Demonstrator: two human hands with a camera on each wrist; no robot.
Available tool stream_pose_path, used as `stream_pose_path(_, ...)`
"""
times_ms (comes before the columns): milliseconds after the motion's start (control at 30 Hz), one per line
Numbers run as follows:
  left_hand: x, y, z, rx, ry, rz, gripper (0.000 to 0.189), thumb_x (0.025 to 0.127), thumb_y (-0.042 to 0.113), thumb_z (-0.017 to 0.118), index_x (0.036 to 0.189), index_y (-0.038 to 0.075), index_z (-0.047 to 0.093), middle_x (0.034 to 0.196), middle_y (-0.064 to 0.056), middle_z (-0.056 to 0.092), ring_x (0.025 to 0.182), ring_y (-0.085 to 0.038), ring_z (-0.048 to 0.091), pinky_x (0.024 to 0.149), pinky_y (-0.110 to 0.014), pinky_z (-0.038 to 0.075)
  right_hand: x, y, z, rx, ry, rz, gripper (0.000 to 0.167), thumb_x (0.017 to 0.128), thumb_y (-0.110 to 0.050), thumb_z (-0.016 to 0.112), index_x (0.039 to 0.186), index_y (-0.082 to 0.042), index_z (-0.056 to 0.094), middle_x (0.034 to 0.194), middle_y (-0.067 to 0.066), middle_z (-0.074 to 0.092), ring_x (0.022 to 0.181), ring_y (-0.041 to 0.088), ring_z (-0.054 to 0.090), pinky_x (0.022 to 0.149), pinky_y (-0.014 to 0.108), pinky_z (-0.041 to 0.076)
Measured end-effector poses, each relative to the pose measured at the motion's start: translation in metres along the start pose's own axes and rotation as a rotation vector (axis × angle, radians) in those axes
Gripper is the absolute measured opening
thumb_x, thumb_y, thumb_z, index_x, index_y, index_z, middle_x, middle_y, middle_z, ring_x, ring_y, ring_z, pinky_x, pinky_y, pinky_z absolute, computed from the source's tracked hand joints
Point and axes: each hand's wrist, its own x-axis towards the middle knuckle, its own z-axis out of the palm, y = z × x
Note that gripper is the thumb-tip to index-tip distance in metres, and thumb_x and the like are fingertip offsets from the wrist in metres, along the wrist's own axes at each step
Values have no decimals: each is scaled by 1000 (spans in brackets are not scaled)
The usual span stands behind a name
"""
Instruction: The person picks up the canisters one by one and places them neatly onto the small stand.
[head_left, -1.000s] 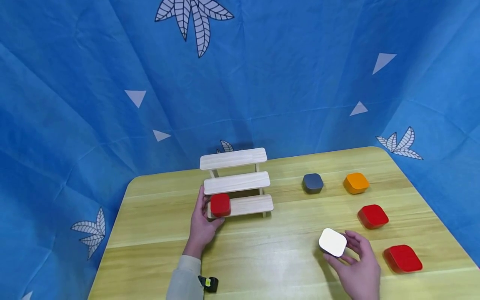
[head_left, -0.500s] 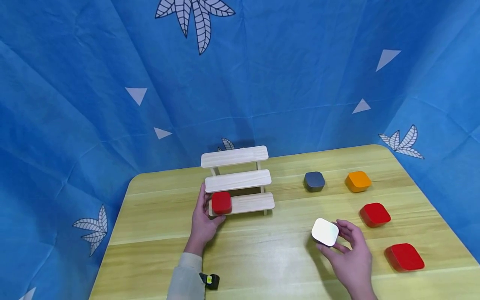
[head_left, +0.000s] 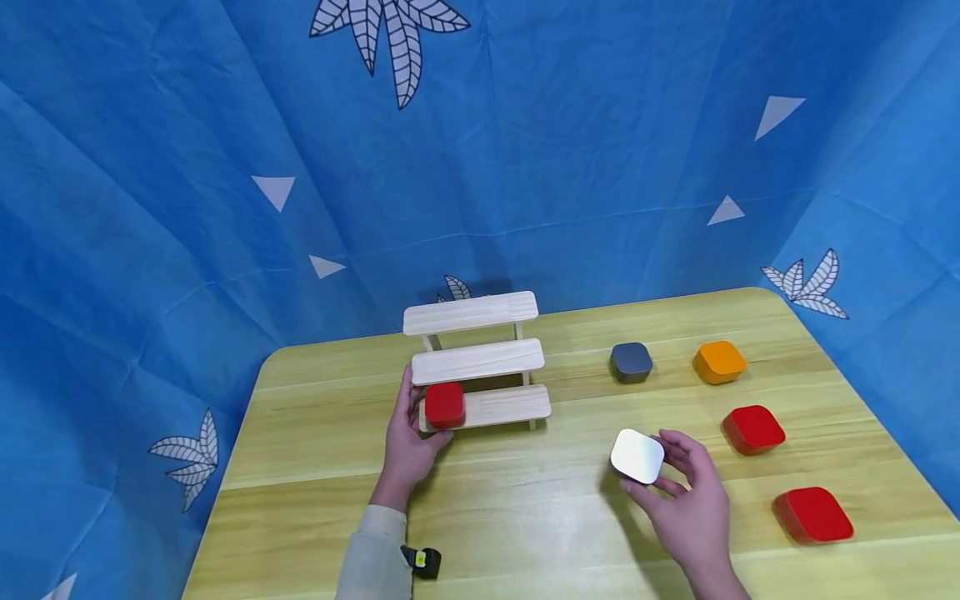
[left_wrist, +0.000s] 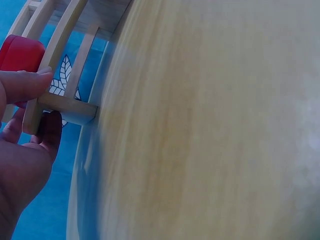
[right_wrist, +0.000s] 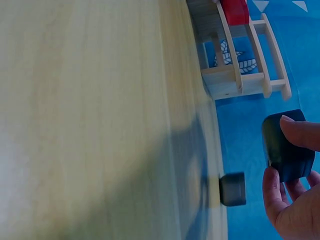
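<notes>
Left hand (head_left: pixel 408 457) is gripping a pale wooden three-tier rack (head_left: pixel 477 361), fingers curled, and over to the rack's right the right hand (head_left: pixel 692 510) is just pinching a dark rounded-square block (right_wrist: pixel 284 154).

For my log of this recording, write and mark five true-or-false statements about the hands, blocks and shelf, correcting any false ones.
1. The right hand holds a dark-sided rounded-square block above the yellowish wood-grain table. True.
2. One red rounded-square block sits on the lowest tier of the pale wooden shelf. True.
3. The left hand grips the top tier. False: it grips the lowest tier's left end.
4. The orange rounded-square block is on the shelf. False: it's on the table.
5. The table bears two more red blocks. True.
</notes>
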Motion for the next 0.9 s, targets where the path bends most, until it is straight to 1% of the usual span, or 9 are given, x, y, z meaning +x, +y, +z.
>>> stream_pose_path(133,5,-22,0,-24,9,6,122,70,-27,73,162,19,9,151,-10,40,138,-24,35,110,-33,35,2,-2,4,30,-15,-11,85,56,20,88,132,1,52,123,13,62,104,10,56,73,17,55)
stream_pose_path(200,5,-25,0,-28,13,12,123,70,-26,74,162,24,11,150,-7,41,138,-21,36,109,-28,36,3,-2,6,43,-26,-11,87,56,20,88,133,1,51,124,14,61,105,11,55,73,17,55)
stream_pose_path(233,6,-26,0,-26,15,15,123,70,-26,74,162,26,12,150,-6,42,138,-21,36,108,-27,36,3,-3,7,53,-32,-9,87,57,19,88,133,1,51,124,14,61,105,11,55,73,17,55)
stream_pose_path(333,6,-28,0,-21,21,29,123,69,-25,75,162,26,13,150,-5,42,138,-21,36,107,-25,37,4,-3,11,77,-46,-5,88,57,20,88,134,1,50,125,13,61,106,12,55,74,18,55)
stream_pose_path(467,6,-28,0,-13,26,40,123,69,-25,75,162,25,13,149,-4,43,138,-23,37,106,-25,37,6,-5,16,100,-64,-9,87,57,20,87,134,-1,51,125,13,61,106,13,55,75,18,55)
stream_pose_path(633,6,-28,1,-5,35,36,124,69,-24,76,162,31,14,147,0,44,137,-19,37,106,-24,38,9,-9,22,133,-78,-32,86,57,23,85,132,0,52,124,12,62,106,14,57,75,20,56)
stream_pose_path(767,6,-26,1,2,33,41,124,69,-24,76,162,28,14,148,-2,44,137,-21,37,106,-25,37,12,-11,27,155,-84,-42,85,58,23,85,132,0,52,123,11,63,105,15,58,75,21,56)
stream_pose_path(833,6,-26,0,-1,31,41,123,69,-25,76,162,25,13,149,-4,43,138,-22,37,107,-25,37,13,-12,29,157,-87,-44,85,58,22,86,132,-1,52,124,11,62,105,16,58,75,21,56)
stream_pose_path(900,6,-26,0,-8,29,36,123,69,-26,76,162,25,13,149,-5,43,138,-22,37,107,-25,37,14,-12,31,153,-91,-47,85,58,21,86,133,-1,52,125,11,62,106,15,58,75,20,56)
